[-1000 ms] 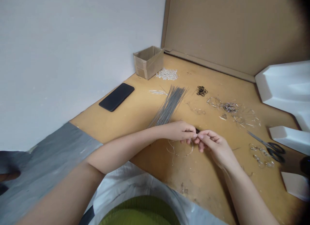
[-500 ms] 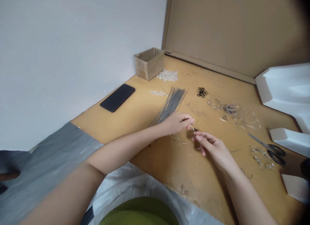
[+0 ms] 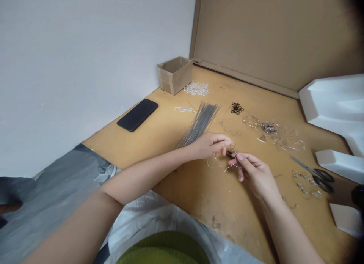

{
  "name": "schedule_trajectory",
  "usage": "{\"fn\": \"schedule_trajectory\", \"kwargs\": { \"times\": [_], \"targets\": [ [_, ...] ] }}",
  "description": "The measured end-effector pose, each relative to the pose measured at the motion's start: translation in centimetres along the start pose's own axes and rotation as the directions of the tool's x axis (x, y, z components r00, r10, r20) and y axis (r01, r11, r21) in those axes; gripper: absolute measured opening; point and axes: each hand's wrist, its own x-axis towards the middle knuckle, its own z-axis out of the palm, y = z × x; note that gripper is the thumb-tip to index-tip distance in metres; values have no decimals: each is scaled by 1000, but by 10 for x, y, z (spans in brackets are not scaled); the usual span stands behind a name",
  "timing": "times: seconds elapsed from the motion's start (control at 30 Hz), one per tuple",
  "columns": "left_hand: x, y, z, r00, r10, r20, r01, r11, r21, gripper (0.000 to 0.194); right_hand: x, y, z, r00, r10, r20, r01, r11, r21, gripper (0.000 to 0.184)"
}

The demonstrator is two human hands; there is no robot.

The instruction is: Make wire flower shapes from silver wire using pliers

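Observation:
Between my two hands is a thin silvery wire (image 3: 229, 167) bent into loops and curves. My left hand (image 3: 217, 144) pinches its upper end between thumb and fingertips. Close by on the right, my right hand (image 3: 251, 169) grips the wire with thumb and forefinger; a small dark piece shows beside those fingertips, too small to name. Just behind my left hand, a bundle of straight grey wires (image 3: 200, 121) lies on the wooden table (image 3: 182, 192), its near end partly hidden by my forearm.
Left stands a black phone (image 3: 138, 115). At the back are a cardboard box (image 3: 174, 75), clear beads (image 3: 196, 88) and black rings (image 3: 236, 108). Tangled wire pieces (image 3: 270, 127), scissors (image 3: 315, 173), a beaded wire ring (image 3: 307, 184) and white foam pieces (image 3: 332, 108) lie right.
Both hands have shifted slightly right, still pinching. The wire between them has turned, and a bent end now sticks out down and to the left of my right fingertips.

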Motion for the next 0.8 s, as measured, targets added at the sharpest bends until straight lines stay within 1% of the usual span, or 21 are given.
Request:
{"fn": "schedule_trajectory", "kwargs": {
  "times": [0.1, 0.23, 0.33, 0.5, 0.6, 0.7, 0.8],
  "targets": [
    [0, -3, 1, 1000, 18, 23, -16, 998, -59, 28, -1, -2, 1, 1000, -7, 0, 7, 1000, 8, 25],
    [0, -6, 2, 999, 15, 39, -10, 993, -116, 29, -2, -2, 1, 1000, -14, -6, 14, 1000, 16, 24],
    [0, -7, 3, 999, 12, 31, -8, 991, -134, 30, -1, -4, -1, 999, 20, 25, -21, 998, 56, 26],
    [1, -9, 3, 1000, 0, 2, 0, 988, -157, 32, -1, -6, -3, 992, 61, 114, -75, 989, 131, 25],
    [1, -8, 3, 1000, -18, -7, 17, 985, -174, 31, -1, -7, -4, 990, 85, 110, -102, 981, 162, 28],
    [1, -7, 3, 1000, -25, 0, 24, 982, -185, 30, -1, -7, -4, 989, 101, 106, -121, 972, 202, 26],
    [2, -7, 3, 1000, -28, 3, 28, 981, -190, 30, -1, -7, -4, 988, 99, 119, -122, 972, 202, 25]
  ]
}}
